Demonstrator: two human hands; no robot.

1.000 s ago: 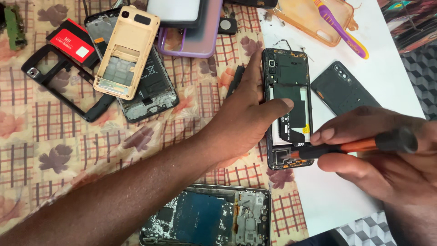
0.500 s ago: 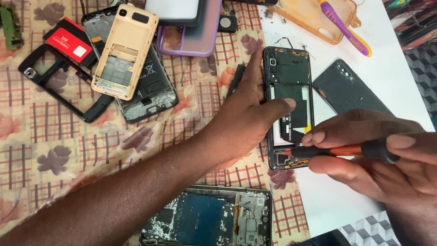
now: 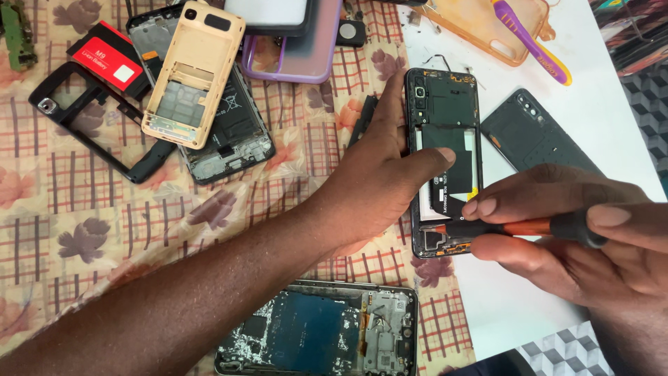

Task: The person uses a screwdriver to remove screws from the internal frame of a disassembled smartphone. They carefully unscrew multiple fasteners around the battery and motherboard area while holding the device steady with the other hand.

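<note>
An opened black phone (image 3: pixel 445 111) lies back-up at the edge of the patterned cloth, its inner boards and battery showing. My left hand (image 3: pixel 379 177) rests on its left side, thumb pressed over the battery area, holding it steady. My right hand (image 3: pixel 591 244) grips a screwdriver (image 3: pixel 529 227) with an orange and black handle. The tip points at the phone's lower end. A black back cover (image 3: pixel 532 136) lies just right of the phone on the white surface.
Another opened phone (image 3: pixel 320 334) lies near the front. A beige phone shell (image 3: pixel 195 73), black frames (image 3: pixel 83 118), a red battery (image 3: pixel 108 59) and cases (image 3: pixel 292 42) lie at the back left. An orange case (image 3: pixel 480 28) with a purple toothbrush (image 3: pixel 532 42) is at the back right.
My right hand has shifted slightly, turning the screwdriver at the phone's lower end. My left hand stays on the phone.
</note>
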